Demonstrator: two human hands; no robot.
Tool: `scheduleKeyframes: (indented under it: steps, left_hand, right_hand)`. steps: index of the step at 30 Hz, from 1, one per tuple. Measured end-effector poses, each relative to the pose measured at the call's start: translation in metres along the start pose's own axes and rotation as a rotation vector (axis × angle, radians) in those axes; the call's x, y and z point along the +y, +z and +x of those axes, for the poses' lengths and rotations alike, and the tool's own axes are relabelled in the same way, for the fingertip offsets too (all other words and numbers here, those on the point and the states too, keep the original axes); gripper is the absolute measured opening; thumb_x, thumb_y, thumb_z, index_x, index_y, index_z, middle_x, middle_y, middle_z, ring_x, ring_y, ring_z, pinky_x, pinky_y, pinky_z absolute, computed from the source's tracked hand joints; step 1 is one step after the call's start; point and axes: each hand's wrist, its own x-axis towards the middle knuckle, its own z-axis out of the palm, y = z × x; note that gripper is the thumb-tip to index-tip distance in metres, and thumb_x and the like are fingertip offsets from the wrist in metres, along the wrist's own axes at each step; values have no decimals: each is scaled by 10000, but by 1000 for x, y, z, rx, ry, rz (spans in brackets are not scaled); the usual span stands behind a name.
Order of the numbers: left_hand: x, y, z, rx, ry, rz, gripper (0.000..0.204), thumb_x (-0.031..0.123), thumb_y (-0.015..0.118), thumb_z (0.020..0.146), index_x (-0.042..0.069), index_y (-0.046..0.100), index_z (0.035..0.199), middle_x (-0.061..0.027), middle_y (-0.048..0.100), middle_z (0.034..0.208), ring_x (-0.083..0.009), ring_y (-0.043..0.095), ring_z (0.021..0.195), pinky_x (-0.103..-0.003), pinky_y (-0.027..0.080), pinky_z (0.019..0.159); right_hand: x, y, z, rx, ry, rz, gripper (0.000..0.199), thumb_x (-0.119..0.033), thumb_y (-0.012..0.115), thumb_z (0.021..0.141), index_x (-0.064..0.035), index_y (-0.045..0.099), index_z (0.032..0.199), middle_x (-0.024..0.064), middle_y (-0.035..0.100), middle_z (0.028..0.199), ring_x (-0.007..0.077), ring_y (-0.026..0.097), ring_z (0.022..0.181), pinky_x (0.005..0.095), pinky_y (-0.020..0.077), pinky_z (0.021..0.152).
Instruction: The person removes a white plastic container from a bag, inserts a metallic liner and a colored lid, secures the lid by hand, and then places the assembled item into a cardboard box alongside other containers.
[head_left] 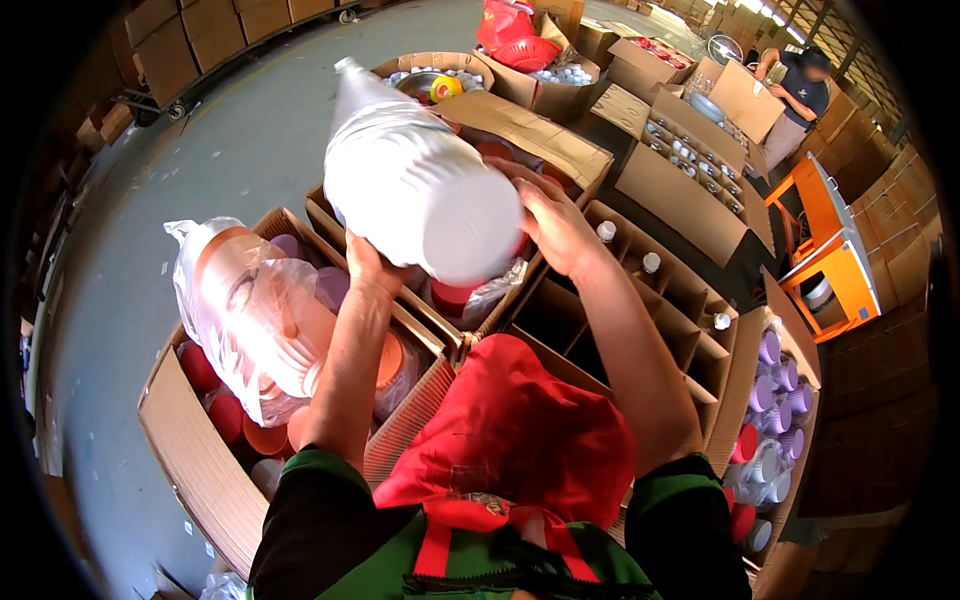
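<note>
Between my hands is a large white bundle [395,175], apparently wrapped in plastic film. It tapers to a narrow tip at the far left, and its flat round end faces me, blurred by motion. My left hand [372,265] grips its underside near the round end. At the right edge of that end is my right hand [555,225], its fingertips partly hidden. Below the bundle stands an open carton [330,215] with red and orange containers. To its left, a clear plastic bag [240,290] of pale orange pieces lies on another carton [190,430] holding red, orange and purple containers.
A divided carton [620,300] with a few white-capped bottles is at my right. Farther right, a box [745,420] holds purple, red and white lids. Bottle cartons [690,190], an orange metal stand [840,250] and a person [800,100] are beyond. A loaded cart [215,45] stands far left.
</note>
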Motion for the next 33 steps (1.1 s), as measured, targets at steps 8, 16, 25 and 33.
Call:
scheduleKeyframes:
  steps: [8,16,25,33]
  left_hand:
    - [47,-57,123,375,141,-372,292,150,320,957,-36,538,902,-114,635,724,-328,662,821,-394,599,678]
    - [38,-118,136,481,199,183,243,275,383,939,97,432,782,-117,633,770,-325,648,682,-348,542,541]
    - [3,-101,164,271,577,1795,280,289,556,850,50,642,968,-146,662,899,-281,633,851,-361,470,766]
    - [-40,-103,235,55,269,2134,499,444,615,752,18,612,1012,-197,631,1025,-342,597,971,-419,456,810]
  right_hand:
    - [66,-6,-77,92,141,40,280,-167,477,914,9,581,1106,87,642,978,123,574,855,264,467,795]
    - [131,-26,-164,294,403,389,220,-164,494,896,-4,586,1015,105,635,949,188,609,858,321,494,790]
    - [170,-26,-157,285,529,255,181,-113,520,868,-14,594,1001,31,617,884,103,579,838,238,456,789]
    - [153,-37,-144,225,597,252,187,-42,492,877,-3,573,1041,25,589,961,102,539,917,249,437,833]
